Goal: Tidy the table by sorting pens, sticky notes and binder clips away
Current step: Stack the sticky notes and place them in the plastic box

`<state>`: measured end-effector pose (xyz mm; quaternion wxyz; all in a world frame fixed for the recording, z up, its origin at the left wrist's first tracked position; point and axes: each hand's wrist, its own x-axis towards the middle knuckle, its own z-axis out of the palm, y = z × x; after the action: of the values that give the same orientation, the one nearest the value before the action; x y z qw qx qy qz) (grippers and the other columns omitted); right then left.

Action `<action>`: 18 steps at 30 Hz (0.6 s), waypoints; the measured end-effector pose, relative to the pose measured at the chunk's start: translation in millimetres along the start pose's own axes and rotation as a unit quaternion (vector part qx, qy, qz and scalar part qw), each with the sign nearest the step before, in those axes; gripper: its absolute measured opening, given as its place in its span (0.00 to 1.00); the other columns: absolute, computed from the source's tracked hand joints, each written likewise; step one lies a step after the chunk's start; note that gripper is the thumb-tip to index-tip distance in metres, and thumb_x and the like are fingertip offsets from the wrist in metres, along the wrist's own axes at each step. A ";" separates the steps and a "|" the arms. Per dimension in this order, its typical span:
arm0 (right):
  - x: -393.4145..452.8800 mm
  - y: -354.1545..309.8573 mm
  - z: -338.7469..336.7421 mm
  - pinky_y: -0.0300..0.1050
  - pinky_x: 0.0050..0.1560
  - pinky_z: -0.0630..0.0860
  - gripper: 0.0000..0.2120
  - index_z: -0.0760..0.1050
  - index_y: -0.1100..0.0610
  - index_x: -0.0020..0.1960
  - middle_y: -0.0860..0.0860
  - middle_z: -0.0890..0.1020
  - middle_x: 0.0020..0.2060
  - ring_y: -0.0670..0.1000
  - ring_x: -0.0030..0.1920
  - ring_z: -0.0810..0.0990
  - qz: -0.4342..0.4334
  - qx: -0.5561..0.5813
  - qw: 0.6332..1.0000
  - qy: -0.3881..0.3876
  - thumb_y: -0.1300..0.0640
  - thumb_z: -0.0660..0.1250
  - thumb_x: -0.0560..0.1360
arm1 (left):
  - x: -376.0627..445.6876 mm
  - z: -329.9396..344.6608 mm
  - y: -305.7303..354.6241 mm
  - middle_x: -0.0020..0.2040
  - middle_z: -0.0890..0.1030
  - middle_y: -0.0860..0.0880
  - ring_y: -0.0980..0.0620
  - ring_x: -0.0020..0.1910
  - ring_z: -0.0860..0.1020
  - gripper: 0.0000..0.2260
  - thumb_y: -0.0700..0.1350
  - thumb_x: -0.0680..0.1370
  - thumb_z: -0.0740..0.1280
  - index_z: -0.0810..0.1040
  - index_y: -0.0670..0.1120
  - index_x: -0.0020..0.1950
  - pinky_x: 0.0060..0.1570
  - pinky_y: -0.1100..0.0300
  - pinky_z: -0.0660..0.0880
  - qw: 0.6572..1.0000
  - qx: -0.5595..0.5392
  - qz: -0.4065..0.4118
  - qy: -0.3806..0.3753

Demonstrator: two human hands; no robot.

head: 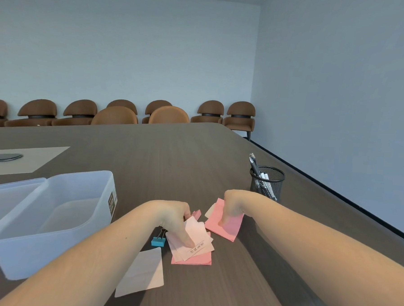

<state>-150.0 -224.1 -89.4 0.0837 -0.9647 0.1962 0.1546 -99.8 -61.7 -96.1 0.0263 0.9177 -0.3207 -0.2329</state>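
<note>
Presently both hands work on the dark tabletop: the left hand has its fingers curled down on a stack of pale pink sticky notes, one finger pressing the top sheet flat, while the right hand pinches a darker pink note just beside that stack. A blue binder clip lies touching the stack's left edge, near an empty clear plastic bin. Pens stand in a mesh cup behind the right hand.
</note>
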 end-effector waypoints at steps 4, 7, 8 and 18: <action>-3.2 2.5 1.6 0.48 0.60 0.74 0.40 0.62 0.63 0.72 0.57 0.74 0.67 0.58 0.60 0.77 0.013 0.048 0.999 0.018 0.50 0.76 0.68 | 1.1 1.7 1.0 0.62 0.77 0.50 0.49 0.57 0.76 0.30 0.56 0.69 0.75 0.72 0.47 0.66 0.55 0.58 0.75 1.000 0.012 -0.015 -0.008; -3.6 2.1 4.1 0.48 0.61 0.75 0.38 0.64 0.62 0.72 0.56 0.73 0.67 0.57 0.61 0.77 0.005 0.040 0.999 0.020 0.49 0.75 0.68 | 1.0 1.4 -3.1 0.56 0.79 0.49 0.49 0.56 0.78 0.25 0.55 0.69 0.75 0.76 0.45 0.62 0.52 0.58 0.76 1.000 -0.017 -0.010 -0.001; -5.1 1.6 4.8 0.48 0.62 0.75 0.37 0.65 0.62 0.72 0.56 0.73 0.67 0.57 0.63 0.76 0.002 0.039 0.999 0.020 0.50 0.75 0.69 | 0.3 1.0 -5.3 0.53 0.79 0.49 0.49 0.52 0.77 0.23 0.54 0.70 0.74 0.77 0.44 0.60 0.48 0.58 0.74 1.000 -0.028 -0.009 0.007; -27.1 2.8 -0.5 0.44 0.46 0.72 0.24 0.73 0.62 0.63 0.54 0.76 0.52 0.55 0.48 0.74 -0.008 0.132 0.989 0.069 0.57 0.74 0.70 | -16.9 -0.1 -9.8 0.60 0.75 0.49 0.49 0.56 0.75 0.22 0.48 0.73 0.72 0.72 0.48 0.64 0.48 0.58 0.75 0.993 -0.075 -0.008 0.087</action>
<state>-174.7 -217.2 -80.2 0.1978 -0.9550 0.2127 0.0594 -105.7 -43.7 -91.0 0.1213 0.9324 -0.2916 -0.1758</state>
